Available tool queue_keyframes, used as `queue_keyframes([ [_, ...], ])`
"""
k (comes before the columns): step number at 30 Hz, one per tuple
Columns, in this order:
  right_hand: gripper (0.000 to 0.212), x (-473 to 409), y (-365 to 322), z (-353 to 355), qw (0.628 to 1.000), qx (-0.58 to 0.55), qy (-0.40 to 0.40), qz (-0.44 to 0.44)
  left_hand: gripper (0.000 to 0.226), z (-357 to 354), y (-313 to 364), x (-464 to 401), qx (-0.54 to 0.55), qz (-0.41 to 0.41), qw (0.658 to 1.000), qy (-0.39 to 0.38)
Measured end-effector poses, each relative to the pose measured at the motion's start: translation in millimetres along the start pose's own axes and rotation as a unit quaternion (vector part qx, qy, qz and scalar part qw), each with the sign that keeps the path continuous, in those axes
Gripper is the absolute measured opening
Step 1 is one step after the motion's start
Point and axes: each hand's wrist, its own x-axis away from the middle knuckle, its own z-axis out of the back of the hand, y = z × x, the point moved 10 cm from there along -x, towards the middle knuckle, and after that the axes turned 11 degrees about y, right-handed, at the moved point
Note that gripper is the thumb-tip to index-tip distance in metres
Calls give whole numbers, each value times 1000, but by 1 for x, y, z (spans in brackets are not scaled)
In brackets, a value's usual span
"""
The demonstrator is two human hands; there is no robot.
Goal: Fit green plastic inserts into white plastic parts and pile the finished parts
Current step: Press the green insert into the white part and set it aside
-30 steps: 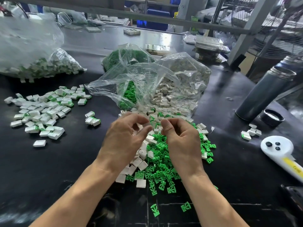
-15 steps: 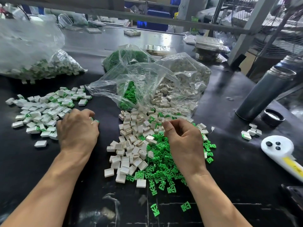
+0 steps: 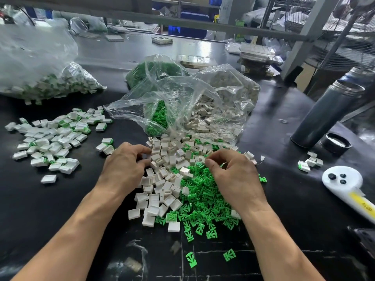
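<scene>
Your left hand rests on the white parts, fingers curled into the heap; whether they grip one you cannot tell. Your right hand is curled, thumb and fingertips pinched together just above the green inserts; what they hold is hidden. The two heaps touch between your hands. The finished pile lies well left of your left hand. A flask stands far right.

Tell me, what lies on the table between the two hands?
In the head view, loose white parts fill the gap between the left hand and right hand, with green inserts heaped beside the right one.
</scene>
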Motion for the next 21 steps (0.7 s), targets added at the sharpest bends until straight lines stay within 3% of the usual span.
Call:
queue_keyframes([
  [6,10,7,-2,-13,988,48,-147,23,13,8,3,2,5,-5,999,38],
  [9,10,10,-5,-17,981,62,-181,39,8,18,3,3,49,12,996,69],
  [17,8,11,-14,-24,978,64,-172,95,24,20,24,14,207,-12,977,56],
  [21,7,2,-5,-14,994,-46,-97,36,28,4,36,23,328,13,944,-12],
])
